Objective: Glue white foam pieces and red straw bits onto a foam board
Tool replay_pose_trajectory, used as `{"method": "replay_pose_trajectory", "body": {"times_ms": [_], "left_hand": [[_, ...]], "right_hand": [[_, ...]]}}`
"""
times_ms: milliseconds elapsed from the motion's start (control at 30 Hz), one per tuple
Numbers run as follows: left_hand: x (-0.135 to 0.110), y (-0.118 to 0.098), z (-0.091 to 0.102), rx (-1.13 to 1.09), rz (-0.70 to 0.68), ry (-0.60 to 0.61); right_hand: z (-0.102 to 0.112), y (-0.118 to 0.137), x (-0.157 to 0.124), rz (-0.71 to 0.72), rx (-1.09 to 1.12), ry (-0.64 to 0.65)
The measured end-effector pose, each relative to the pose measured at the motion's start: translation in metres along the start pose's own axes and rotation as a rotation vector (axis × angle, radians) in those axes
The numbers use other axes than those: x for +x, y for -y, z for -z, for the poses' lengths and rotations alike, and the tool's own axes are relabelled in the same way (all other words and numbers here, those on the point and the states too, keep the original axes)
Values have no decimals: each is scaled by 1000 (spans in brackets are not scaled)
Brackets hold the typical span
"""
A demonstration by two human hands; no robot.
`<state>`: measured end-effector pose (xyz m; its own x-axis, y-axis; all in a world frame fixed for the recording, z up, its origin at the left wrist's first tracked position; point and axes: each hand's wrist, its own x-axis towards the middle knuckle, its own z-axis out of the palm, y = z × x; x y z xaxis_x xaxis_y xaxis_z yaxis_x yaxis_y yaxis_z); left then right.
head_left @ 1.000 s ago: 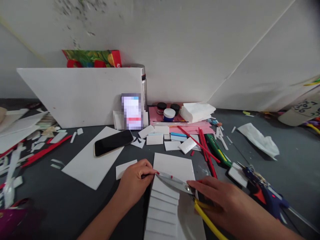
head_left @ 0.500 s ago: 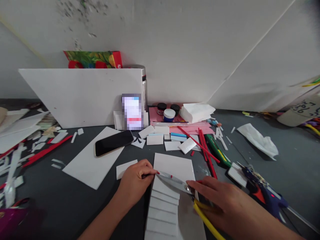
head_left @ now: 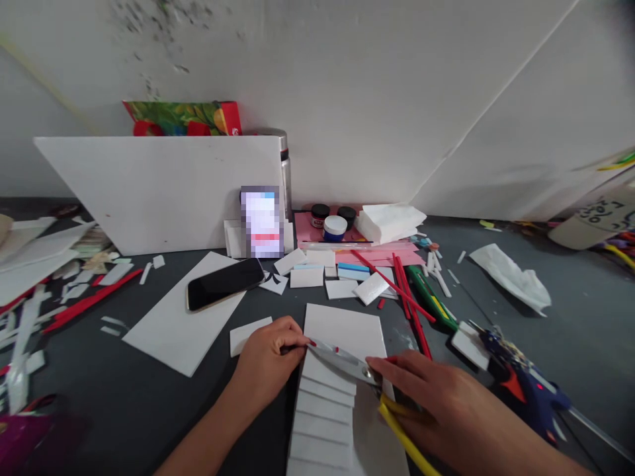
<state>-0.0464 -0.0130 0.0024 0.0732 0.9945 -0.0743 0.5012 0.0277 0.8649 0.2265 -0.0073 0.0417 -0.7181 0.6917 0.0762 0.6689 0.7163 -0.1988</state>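
Note:
A white foam sheet (head_left: 344,330) lies in front of me, its near half cut into several narrow strips (head_left: 322,416). My left hand (head_left: 268,360) rests on the sheet's left edge, fingers curled and pinching it at the cut. My right hand (head_left: 436,403) grips yellow-handled scissors (head_left: 347,362), whose blades lie across the sheet, the tip almost at my left fingers.
A black phone (head_left: 224,283) lies on a white sheet (head_left: 173,324) to the left. Foam offcuts (head_left: 325,274), red sticks (head_left: 409,297), a green cutter (head_left: 434,297), paint jars (head_left: 335,225) and tissue (head_left: 510,274) lie beyond. A blue glue gun (head_left: 520,380) sits right. A white board (head_left: 159,188) leans behind.
The scissors and my right hand have shifted slightly left along the cut. My left hand keeps its pinch on the sheet's edge.

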Motion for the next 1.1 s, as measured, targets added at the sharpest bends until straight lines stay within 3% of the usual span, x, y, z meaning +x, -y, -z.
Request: {"method": "replay_pose_trajectory", "body": {"times_ms": [100, 400, 633, 1100], "left_hand": [[0, 0, 0, 8, 3, 2], [0, -1, 0, -2, 3, 8], [-1, -4, 0, -6, 15, 3], [-1, -6, -1, 3, 59, -17]], "right_hand": [[-1, -2, 0, 8, 10, 82], [-10, 0, -6, 96, -178, 45], [-9, 10, 1, 83, -344, 97], [-13, 12, -1, 81, -367, 106]]}}
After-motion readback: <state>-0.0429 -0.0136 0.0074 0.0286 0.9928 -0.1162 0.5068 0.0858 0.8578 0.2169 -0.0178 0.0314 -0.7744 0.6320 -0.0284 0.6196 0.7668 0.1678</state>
